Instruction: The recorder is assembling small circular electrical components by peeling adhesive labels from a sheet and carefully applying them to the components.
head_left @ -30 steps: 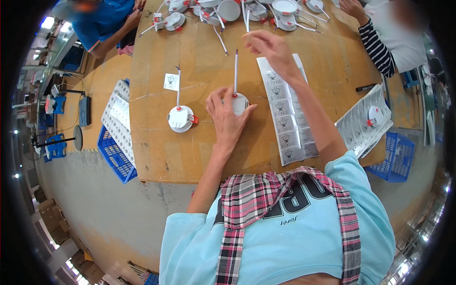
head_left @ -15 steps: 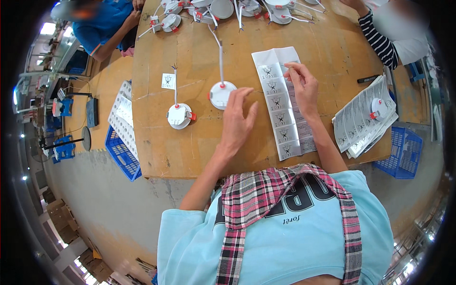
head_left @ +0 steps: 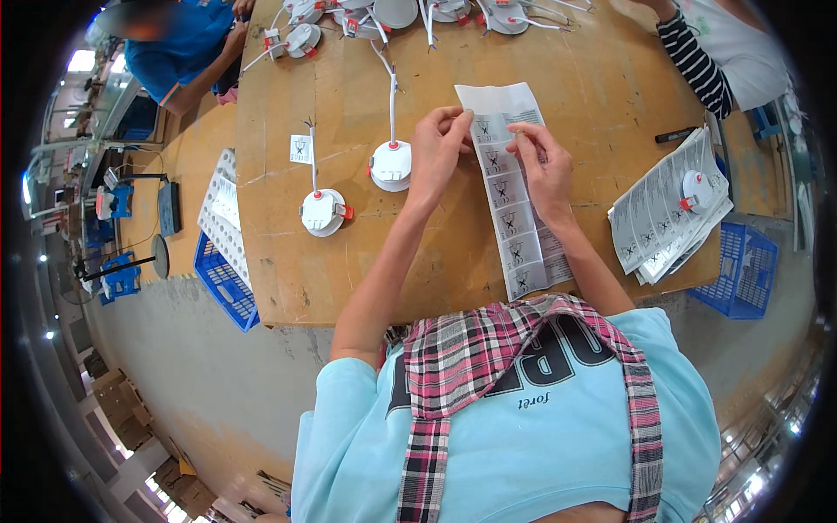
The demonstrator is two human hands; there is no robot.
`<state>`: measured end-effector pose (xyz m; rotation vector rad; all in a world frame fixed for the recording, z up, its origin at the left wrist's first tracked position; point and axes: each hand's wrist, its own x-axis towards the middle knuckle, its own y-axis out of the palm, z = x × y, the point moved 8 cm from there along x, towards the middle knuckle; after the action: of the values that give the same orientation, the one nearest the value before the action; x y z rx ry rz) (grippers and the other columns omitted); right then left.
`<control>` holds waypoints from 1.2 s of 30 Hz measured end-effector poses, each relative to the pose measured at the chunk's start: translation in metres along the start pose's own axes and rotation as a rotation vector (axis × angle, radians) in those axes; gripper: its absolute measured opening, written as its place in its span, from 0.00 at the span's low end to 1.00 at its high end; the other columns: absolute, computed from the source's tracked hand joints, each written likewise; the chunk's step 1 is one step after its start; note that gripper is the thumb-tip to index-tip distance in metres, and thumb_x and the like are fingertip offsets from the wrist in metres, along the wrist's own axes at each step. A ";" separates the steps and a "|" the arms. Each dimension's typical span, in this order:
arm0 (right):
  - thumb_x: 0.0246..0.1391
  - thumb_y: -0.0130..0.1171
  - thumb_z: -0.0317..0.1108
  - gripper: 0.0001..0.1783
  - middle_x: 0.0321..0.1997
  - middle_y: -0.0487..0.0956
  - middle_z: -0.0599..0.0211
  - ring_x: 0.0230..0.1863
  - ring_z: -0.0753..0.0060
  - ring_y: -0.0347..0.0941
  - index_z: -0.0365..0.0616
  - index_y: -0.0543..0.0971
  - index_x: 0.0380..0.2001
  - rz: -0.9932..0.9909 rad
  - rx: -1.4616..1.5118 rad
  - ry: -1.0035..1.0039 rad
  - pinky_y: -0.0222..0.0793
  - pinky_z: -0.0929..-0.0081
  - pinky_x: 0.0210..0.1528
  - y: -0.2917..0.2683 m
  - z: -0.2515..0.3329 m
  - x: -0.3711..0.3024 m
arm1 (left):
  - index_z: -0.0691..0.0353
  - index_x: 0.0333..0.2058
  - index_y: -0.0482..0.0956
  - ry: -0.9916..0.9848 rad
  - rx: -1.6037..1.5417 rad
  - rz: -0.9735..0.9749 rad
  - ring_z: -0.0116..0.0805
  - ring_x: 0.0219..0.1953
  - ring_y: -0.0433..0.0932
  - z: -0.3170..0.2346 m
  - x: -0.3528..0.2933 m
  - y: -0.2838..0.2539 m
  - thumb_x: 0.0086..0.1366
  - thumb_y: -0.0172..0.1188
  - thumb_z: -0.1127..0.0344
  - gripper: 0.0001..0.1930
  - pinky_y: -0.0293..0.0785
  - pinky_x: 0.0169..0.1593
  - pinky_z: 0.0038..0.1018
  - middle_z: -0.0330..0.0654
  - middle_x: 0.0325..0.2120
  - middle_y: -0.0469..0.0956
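A long sheet of silver stickers [head_left: 514, 228] with dark printed marks lies creased on the table in front of me. At its upper left edge my left hand [head_left: 438, 148] is closed, thumb and forefinger pinching the sheet's margin. My right hand [head_left: 544, 170] is over the sheet, its thumb and forefinger closed at the right side of the top stickers; the fingers hide what lies exactly between them. Left of my left hand is a round white downlight [head_left: 390, 166] with its cable stretched away from me. Another downlight [head_left: 323, 213] farther left has a sticker flag [head_left: 301, 149] on its cable.
Several more downlights [head_left: 397, 12] with cables crowd the far edge. At right, a stack of sticker sheets [head_left: 649, 228] carries a small white fitting [head_left: 695, 188], with a black marker [head_left: 677, 135] beyond. Blue baskets [head_left: 737, 270] flank the table. Two people sit across, left and right.
My left hand has left the nearer downlight and moved up and right to the sheet's edge, closing there. My right hand has shifted slightly left and down.
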<state>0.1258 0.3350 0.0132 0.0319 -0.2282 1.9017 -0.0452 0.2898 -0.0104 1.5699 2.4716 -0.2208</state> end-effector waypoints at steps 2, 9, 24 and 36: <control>0.59 0.52 0.26 0.08 0.29 0.79 0.66 0.30 0.78 0.76 0.39 0.79 0.38 0.019 -0.064 -0.075 0.70 0.80 0.34 -0.001 0.008 -0.001 | 0.71 0.44 0.75 -0.052 -0.093 0.027 0.25 0.32 0.79 -0.002 0.000 0.004 0.65 0.57 0.62 0.16 0.74 0.35 0.17 0.43 0.31 0.81; 0.51 0.59 0.25 0.08 0.32 0.77 0.66 0.36 0.65 0.73 0.42 0.80 0.36 0.108 -0.381 -0.400 0.70 0.72 0.39 -0.001 0.053 0.016 | 0.67 0.36 0.81 -0.122 -0.235 0.077 0.26 0.32 0.80 0.002 0.007 0.003 0.64 0.57 0.63 0.11 0.76 0.38 0.21 0.41 0.30 0.81; 0.46 0.63 0.34 0.06 0.32 0.74 0.72 0.42 0.68 0.69 0.45 0.79 0.27 0.417 -0.701 -0.698 0.69 0.70 0.43 0.021 0.086 0.054 | 0.67 0.39 0.82 0.014 -0.236 0.224 0.29 0.36 0.80 -0.021 0.010 0.022 0.67 0.52 0.59 0.16 0.73 0.50 0.28 0.44 0.33 0.82; 0.45 0.64 0.34 0.07 0.30 0.73 0.74 0.39 0.72 0.69 0.44 0.78 0.24 0.347 -0.799 -0.773 0.72 0.76 0.36 0.020 0.088 0.049 | 0.66 0.35 0.83 0.045 -0.181 0.173 0.27 0.33 0.81 -0.017 0.015 0.027 0.63 0.56 0.63 0.12 0.74 0.49 0.27 0.41 0.29 0.82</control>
<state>0.0828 0.3595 0.1030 0.1965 -1.5792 1.9229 -0.0281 0.3182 0.0023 1.7135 2.2971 0.0641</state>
